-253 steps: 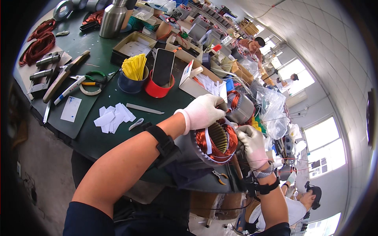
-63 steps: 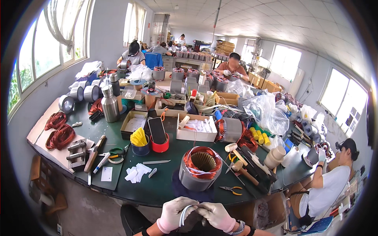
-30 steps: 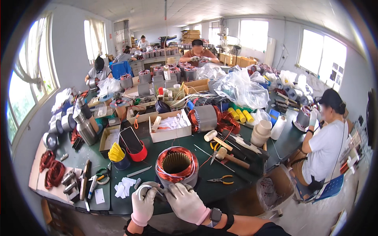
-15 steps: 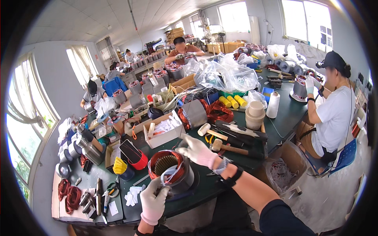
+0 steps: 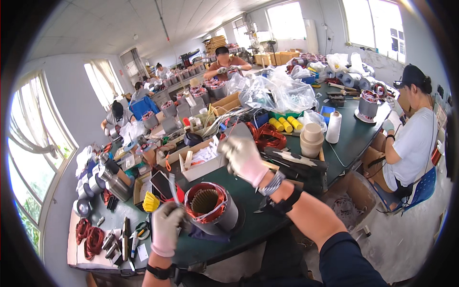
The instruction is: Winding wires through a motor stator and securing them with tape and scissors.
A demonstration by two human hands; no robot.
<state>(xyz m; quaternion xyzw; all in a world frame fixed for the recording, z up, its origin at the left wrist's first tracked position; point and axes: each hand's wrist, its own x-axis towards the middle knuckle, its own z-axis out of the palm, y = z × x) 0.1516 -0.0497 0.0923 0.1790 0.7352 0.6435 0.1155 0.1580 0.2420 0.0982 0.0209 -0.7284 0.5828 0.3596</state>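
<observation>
On the dark green bench before me stands a motor stator (image 5: 221, 221), a grey metal cylinder with reddish copper windings inside its upper rim. Pale lacing runs round the coil edge. My left hand (image 5: 166, 228), in a white glove, is beside the stator's left side, its fingers closed on a pale, narrow strip (image 5: 173, 187) that sticks up. Above and behind the stator is my gloved right hand (image 5: 244, 160), raised, slightly blurred, with its fingers curled. Whatever those fingers hold is too fine or hidden to make out.
A box of white paper slips (image 5: 205, 155) lies beyond the stator. Yellow strips (image 5: 151, 203) stand left, near a phone in a red holder. Pliers and dark-handled tools (image 5: 296, 162) lie right. Copper coils (image 5: 94, 243) are front left. A co-worker (image 5: 411, 129) sits at right.
My left hand has moved left off the stator's rim, with the strip now pointing up. My right hand has risen and curled its fingers. The co-worker at right has drawn both hands back from their stator.
</observation>
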